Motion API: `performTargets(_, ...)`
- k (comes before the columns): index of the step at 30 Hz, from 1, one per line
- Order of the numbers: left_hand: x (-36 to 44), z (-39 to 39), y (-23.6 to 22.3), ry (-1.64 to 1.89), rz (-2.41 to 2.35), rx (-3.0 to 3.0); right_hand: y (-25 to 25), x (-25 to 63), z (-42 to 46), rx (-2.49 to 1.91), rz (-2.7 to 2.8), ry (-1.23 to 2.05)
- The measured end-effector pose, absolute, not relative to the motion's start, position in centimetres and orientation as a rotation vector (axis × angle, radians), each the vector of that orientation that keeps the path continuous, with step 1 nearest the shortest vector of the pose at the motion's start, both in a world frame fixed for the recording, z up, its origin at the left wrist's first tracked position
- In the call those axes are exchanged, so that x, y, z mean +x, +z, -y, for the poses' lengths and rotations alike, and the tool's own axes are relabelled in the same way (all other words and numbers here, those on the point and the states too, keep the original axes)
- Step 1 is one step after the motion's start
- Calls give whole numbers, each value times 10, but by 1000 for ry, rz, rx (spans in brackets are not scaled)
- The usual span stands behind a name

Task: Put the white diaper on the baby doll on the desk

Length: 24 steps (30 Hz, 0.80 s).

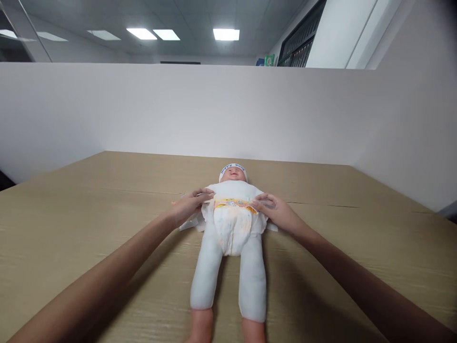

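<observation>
A baby doll [233, 188] lies on its back with its legs toward me, in white clothing and a white headband with blue lettering. Over its hips is a white diaper [233, 228] with an orange and yellow printed waistband, its front panel up on the belly. At the waistband's left corner, my left hand [193, 202] grips the diaper's edge between thumb and fingers. My right hand [276, 209] has the opposite corner the same way. White side tabs [272, 227] of the diaper stick out beneath both hands. The fingers partly cover the corners.
The doll rests on a tan, wood-patterned tabletop [107, 228] with thin seams across it. A white partition [214, 109] rises behind and along the right. Beyond it are ceiling lights and a green package [269, 60].
</observation>
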<state>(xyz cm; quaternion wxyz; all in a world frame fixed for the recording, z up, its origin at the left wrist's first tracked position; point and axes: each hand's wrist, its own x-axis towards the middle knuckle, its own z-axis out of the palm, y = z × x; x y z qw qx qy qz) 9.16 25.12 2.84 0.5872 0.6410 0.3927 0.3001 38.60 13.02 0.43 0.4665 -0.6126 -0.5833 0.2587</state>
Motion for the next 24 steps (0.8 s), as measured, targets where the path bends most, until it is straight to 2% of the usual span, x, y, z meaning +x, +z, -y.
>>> performTargets(5, 85, -244, 43, 817, -988, 1665, -18, 409, -96, -1755, 1504, 371)
performTargets(11, 133, -203, 71, 878, -689, 2438, -46, 422, -74, -1962, 1644, 79)
performTargets(16, 178, -193, 63, 646, -633, 2776, -56, 422, -81, -1979, 1589, 143)
performTargets(24, 182, -196, 50, 691, -775, 2810, -51, 421, -82, -1862, 1511, 479)
